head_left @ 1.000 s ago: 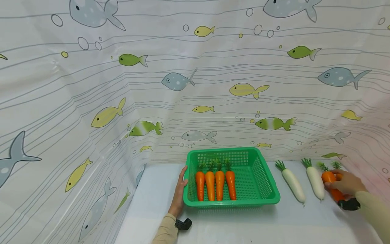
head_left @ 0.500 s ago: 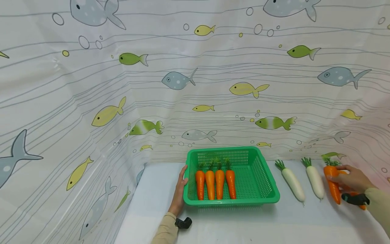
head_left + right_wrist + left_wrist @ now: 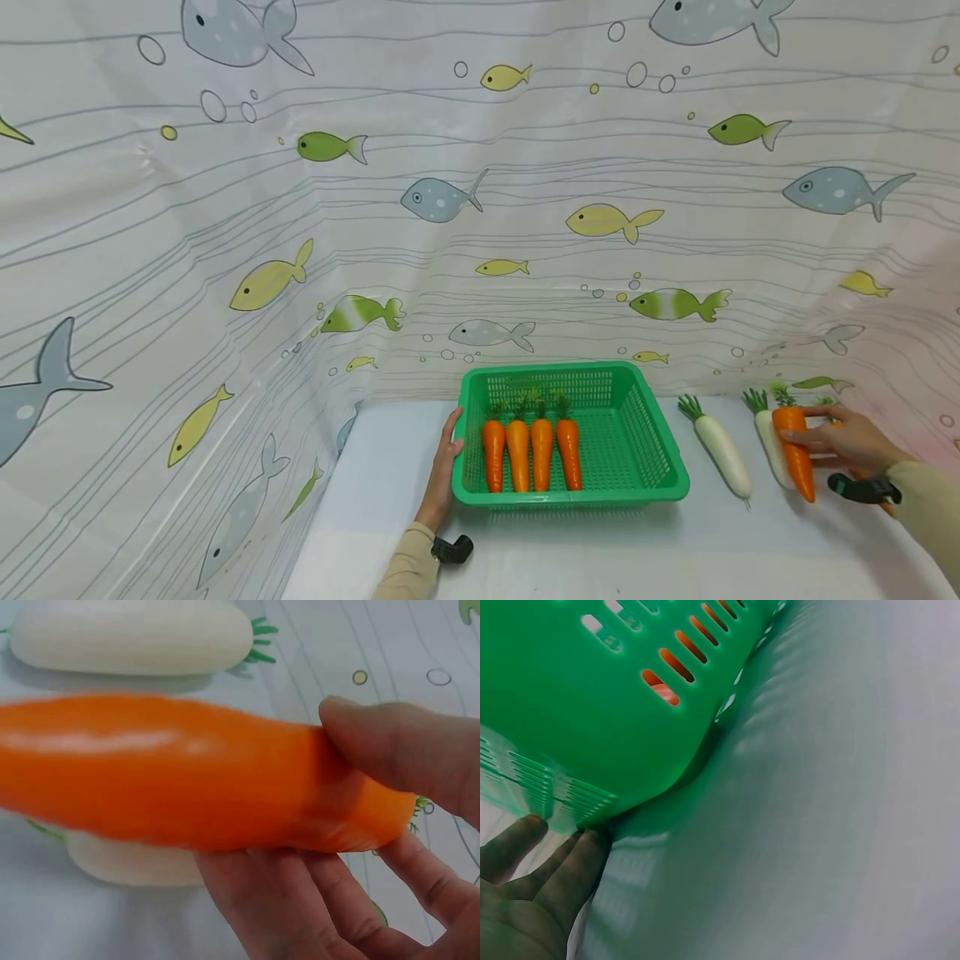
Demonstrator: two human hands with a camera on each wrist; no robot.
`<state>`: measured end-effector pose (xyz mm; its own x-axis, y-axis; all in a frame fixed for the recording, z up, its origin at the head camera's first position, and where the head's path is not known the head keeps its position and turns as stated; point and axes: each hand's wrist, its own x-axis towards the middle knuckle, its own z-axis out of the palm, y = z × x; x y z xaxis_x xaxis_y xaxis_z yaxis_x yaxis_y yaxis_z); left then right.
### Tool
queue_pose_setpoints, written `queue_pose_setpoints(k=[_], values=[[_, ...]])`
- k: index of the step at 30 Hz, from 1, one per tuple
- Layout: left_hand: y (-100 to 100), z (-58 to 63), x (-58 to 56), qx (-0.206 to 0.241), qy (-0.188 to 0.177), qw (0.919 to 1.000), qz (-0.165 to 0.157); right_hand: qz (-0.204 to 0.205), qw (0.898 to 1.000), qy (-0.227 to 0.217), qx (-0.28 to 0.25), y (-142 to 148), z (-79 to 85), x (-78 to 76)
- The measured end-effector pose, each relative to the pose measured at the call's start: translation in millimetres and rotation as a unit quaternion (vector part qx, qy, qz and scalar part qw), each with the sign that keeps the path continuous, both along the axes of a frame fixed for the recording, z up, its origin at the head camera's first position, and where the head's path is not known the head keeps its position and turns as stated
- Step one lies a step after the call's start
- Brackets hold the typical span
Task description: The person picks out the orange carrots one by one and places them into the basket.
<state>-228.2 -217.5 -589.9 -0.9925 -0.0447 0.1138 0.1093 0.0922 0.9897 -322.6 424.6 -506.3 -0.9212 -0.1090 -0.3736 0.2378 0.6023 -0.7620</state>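
Observation:
My right hand (image 3: 855, 437) pinches an orange carrot (image 3: 792, 454) between thumb and fingers near its leafy end. In the right wrist view that carrot (image 3: 165, 772) fills the middle, its tip toward the left. It overlaps a white radish (image 3: 768, 437) in the head view, and a second white radish (image 3: 722, 457) lies to the left of it. At the left side of a green basket (image 3: 570, 500), my left hand (image 3: 442, 467) rests with its fingers extended against the wall. Inside the basket, several carrots (image 3: 542, 454) lie side by side in its left half, leaves toward the back.
Another carrot (image 3: 887, 507) lies at the far right, mostly hidden behind my right hand and wrist. A white table (image 3: 570, 558) carries everything. Behind and at the left rises a sheet (image 3: 555, 167) printed with fish.
My right hand has picked one carrot from the pair at the right and moved it left, over the nearer radish. The left hand and basket have stayed put.

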Motion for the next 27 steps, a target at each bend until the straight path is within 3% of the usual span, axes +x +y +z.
queue_pose_setpoints(k=[9,18,27], values=[[0.5,0.4,1.7,-0.005,0.002,1.0,0.003,0.016,0.999,0.012,-0.026,-11.2,5.2,-3.2],[-0.4,0.5,0.4,-0.002,0.001,1.0,-0.001,0.036,0.992,0.004,-0.119,-25.2,7.7,-7.4],[-0.8,-0.1,-0.1,0.005,-0.004,1.0,0.0,0.059,0.983,-0.027,-0.172,-51.1,13.3,-8.9]])
